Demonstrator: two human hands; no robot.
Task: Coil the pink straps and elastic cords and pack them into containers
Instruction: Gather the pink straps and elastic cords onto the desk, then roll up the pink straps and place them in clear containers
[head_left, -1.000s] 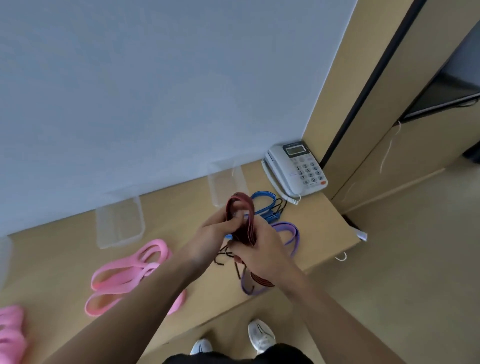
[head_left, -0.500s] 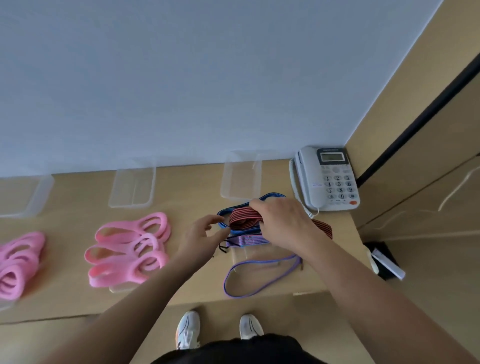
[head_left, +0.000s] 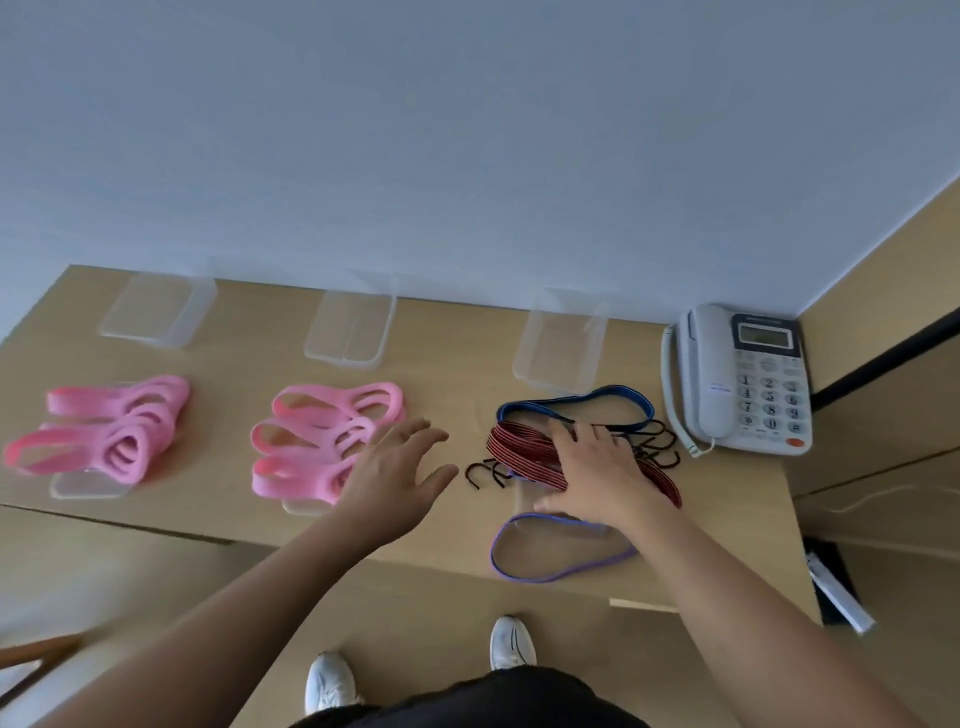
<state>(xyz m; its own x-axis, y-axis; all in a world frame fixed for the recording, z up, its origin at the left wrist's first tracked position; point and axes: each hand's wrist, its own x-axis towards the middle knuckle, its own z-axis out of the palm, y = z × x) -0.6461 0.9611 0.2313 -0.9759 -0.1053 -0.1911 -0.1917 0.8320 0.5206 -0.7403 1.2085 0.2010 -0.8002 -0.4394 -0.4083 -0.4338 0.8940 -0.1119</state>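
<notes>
On the right part of the table (head_left: 467, 374), the red striped cord (head_left: 519, 452) lies under the right hand (head_left: 597, 467), whose straight fingers press it flat. A blue cord (head_left: 571, 402) curves just behind it, and a purple loop (head_left: 519, 574) lies near the front edge. The left hand (head_left: 395, 467) hovers open over the bare strip between the cords and the pink straps (head_left: 322, 447). Clear containers (head_left: 561, 343) line the wall edge beside a phone (head_left: 737, 379).

Three clear containers (head_left: 156, 317) (head_left: 350, 332) (head_left: 563, 345), two piles of pink straps (head_left: 114, 426) (head_left: 322, 436), three elastic cords (head_left: 519, 452) (head_left: 571, 402) (head_left: 545, 577), one telephone (head_left: 737, 379) and two hands (head_left: 395, 467) (head_left: 597, 467).
</notes>
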